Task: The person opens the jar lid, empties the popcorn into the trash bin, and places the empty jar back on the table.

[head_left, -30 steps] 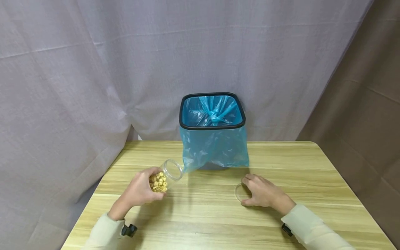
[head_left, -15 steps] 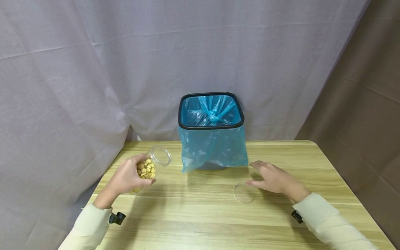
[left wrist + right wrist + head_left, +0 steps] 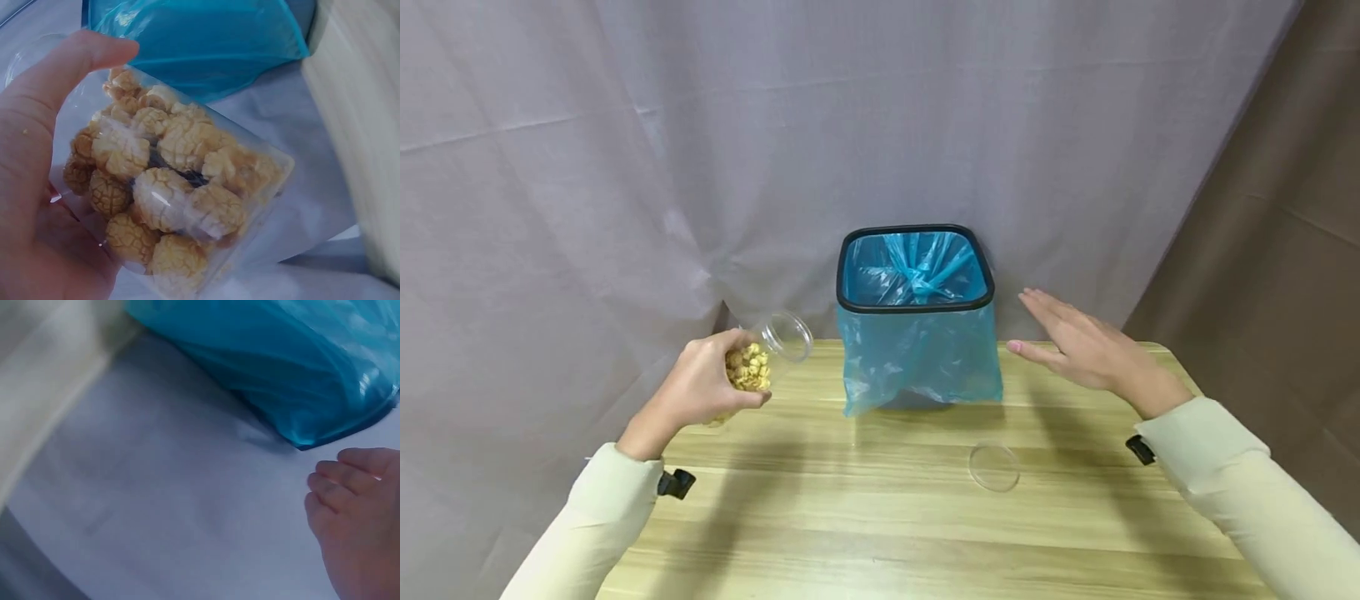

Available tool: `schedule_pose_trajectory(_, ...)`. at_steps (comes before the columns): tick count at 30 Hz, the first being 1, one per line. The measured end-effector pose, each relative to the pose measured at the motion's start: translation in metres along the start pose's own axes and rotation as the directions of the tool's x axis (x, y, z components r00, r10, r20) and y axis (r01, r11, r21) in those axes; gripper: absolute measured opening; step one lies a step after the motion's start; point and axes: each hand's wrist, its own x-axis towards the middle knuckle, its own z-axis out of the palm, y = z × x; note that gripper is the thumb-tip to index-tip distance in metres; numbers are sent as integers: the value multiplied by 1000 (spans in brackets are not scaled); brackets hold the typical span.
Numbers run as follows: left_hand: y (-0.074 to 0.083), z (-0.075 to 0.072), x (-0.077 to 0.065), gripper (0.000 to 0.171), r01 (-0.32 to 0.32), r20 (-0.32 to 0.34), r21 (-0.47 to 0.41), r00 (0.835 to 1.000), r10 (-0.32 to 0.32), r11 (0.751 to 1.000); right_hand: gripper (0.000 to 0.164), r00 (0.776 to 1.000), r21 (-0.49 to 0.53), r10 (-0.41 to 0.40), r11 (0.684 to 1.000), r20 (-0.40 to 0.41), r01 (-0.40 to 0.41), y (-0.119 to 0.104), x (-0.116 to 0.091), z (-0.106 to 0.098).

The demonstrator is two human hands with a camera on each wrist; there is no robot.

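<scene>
In the head view my left hand (image 3: 703, 379) grips a clear plastic jar (image 3: 787, 337), raised above the table and tilted with its uncovered mouth toward the bin. Caramel popcorn (image 3: 169, 162) fills the lower part of the jar in the left wrist view. My right hand (image 3: 1082, 346) is raised beside the bin's right side, fingers straight and thumb spread, holding nothing. A round transparent lid (image 3: 994, 467) lies flat on the table below it. The bin (image 3: 917, 310) has a black rim and a blue plastic liner (image 3: 921, 358) folded over its outside, knotted inside.
The bin stands at the back of the wood-grain table (image 3: 880, 517), close to a grey curtain (image 3: 760, 150). A brown curtain (image 3: 1285, 275) hangs on the right.
My right hand has let go of the lid and risen up and to the right, fingers straightening. The left hand has lifted the popcorn jar up and moved it left.
</scene>
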Motion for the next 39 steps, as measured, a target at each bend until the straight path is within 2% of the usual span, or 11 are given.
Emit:
schedule_pose_trajectory(3,5,-9,11,68,-5,0,25,1000,5,1000,90,1000,-13,-24,1000,-6,24,-8,9,-17)
schedule_pose_trajectory(7,8,-17,26,69,-24,-1,45,1000,24,999,90,995,-52,-94,994,-39,92,-21,24,-31)
schedule_pose_trajectory(13,13,-22,48,68,-44,-9,59,999,45,997,91,984,-123,-165,980,-70,156,-32,46,-38)
schedule_pose_trajectory(18,21,-26,63,68,-58,-5,82,998,59,995,90,973,-182,-214,964,-82,196,-35,60,-37)
schedule_pose_trajectory(24,33,-32,81,64,-55,27,112,998,52,992,92,978,-208,-198,961,-59,182,-36,71,-29)
schedule_pose_trajectory(28,40,-34,92,59,-76,31,144,997,72,987,93,984,-205,-174,965,-41,162,-34,75,-24)
schedule_pose_trajectory(39,49,-34,110,57,-90,25,214,996,86,973,93,988,-181,-153,973,-28,146,-30,80,-12)
